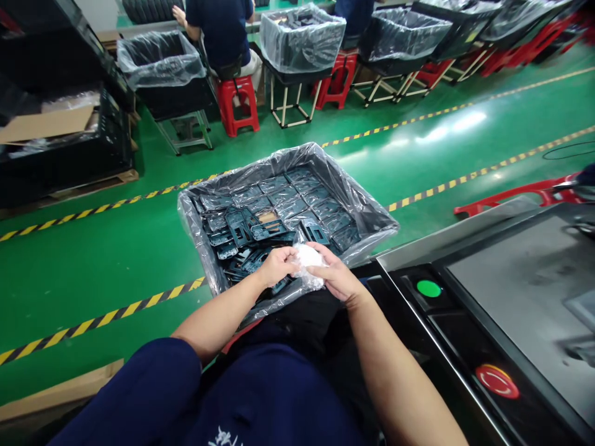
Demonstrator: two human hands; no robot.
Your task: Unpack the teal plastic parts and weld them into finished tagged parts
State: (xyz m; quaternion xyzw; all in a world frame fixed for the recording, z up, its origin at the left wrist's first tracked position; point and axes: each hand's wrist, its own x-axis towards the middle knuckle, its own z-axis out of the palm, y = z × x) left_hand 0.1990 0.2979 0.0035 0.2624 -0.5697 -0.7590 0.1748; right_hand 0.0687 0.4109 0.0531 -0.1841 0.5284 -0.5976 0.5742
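Observation:
Between my two hands is a white bundle (pixel 310 260) in clear plastic, held above the near edge of a plastic-lined bin (pixel 199 248). My left hand (pixel 277 266) pinches the bundle's left side. On its right side, my right hand (pixel 335 272) grips it with thumb and fingers. Dark plastic parts (pixel 297 198) fill the bin, in rows at the back and right and in a loose heap at the front left. What lies inside the white bundle is too unclear to tell.
A machine panel (pixel 446 328) with a green button (pixel 428 288) and a red button (pixel 497 380) stands close on the right. Across the green floor, a person (pixel 225 31) sits on a red stool (pixel 238 105) beside several lined bins.

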